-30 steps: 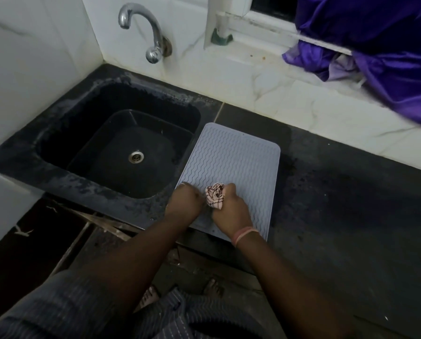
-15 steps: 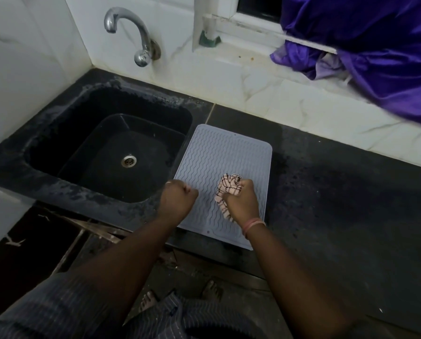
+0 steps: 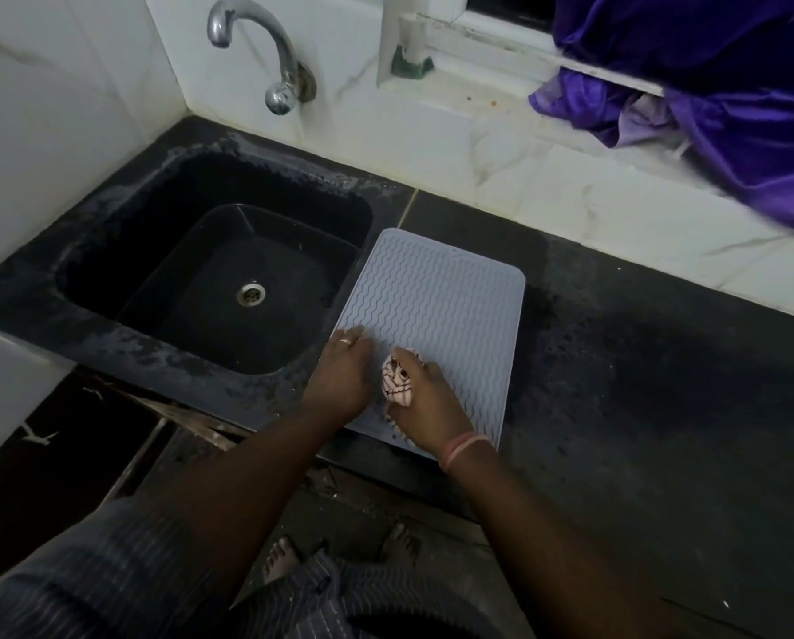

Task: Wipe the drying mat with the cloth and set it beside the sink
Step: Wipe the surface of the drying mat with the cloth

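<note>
The drying mat [image 3: 436, 315] lies flat on the dark stone table [image 3: 639, 385], just right of the sink [image 3: 229, 288], with its left edge along the basin's rim. It is a pale grey rectangle with rounded corners and raised zigzag ribs. Its long axis runs from the table's front edge away toward the tiled wall, leaning slightly to the right at the far end.

The right hand [image 3: 425, 398] curls round a bunched cloth [image 3: 397, 378], white with dark red checks, and holds it against the mat's near-left part. The left hand [image 3: 344, 375] rests on the mat's left edge beside it; its fingers look fairly flat, though the dim light makes that uncertain. A ring shows on one finger, and a pink band circles the right wrist.

Half a second ago the left hand was a closed fist on that edge, and the cloth sat a little farther right on the mat.

A curved chrome tap [image 3: 266, 53] projects from the white marbled wall above the black basin, and glossy purple fabric [image 3: 717, 80] hangs from the window ledge.
</note>
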### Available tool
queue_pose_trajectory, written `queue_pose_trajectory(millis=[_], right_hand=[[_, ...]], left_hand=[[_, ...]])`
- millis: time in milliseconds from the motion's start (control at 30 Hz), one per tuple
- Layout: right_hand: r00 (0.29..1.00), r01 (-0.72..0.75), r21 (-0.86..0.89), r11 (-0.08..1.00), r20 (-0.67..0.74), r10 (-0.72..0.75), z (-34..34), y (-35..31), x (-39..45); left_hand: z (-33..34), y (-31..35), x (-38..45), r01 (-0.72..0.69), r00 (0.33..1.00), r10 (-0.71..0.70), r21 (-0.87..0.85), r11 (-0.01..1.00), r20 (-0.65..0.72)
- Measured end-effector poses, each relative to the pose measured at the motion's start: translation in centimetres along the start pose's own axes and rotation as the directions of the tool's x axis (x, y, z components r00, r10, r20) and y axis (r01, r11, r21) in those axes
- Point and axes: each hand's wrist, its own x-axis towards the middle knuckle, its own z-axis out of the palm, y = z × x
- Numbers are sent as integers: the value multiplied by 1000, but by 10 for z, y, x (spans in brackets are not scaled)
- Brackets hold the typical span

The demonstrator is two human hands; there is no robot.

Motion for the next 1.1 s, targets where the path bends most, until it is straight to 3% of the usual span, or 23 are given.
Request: queue_pose_trajectory(millis=[100, 200, 333, 633, 767, 867, 1100], right_hand=[[999, 14, -47, 999, 47, -12, -4, 4, 10], [996, 75, -38, 996, 56, -72, -13, 8, 16], [986, 165, -99, 981, -19, -167, -25, 13, 32], [975, 35, -12, 999, -218, -37, -62, 29, 105], [995, 26, 144, 989, -99, -12, -67, 23, 92], [998, 42, 147, 988, 33, -47, -49, 27, 63], [988, 156, 5, 988, -19, -156, -30, 38, 69]], left_hand=[[2, -7, 2, 5, 929, -79, 200, 980, 361], [3, -12, 2, -27, 859, -99, 238, 971, 503], [4, -15, 2, -54, 854, -83, 247, 967, 514], [2, -11, 6, -1, 775, -143, 228, 974, 615], [2, -3, 4, -4, 778, -180, 290, 957, 602], [2, 1, 3, -9, 781, -198, 327, 945, 593], [-8, 11, 16, -4, 660, -309, 415, 910, 685]])
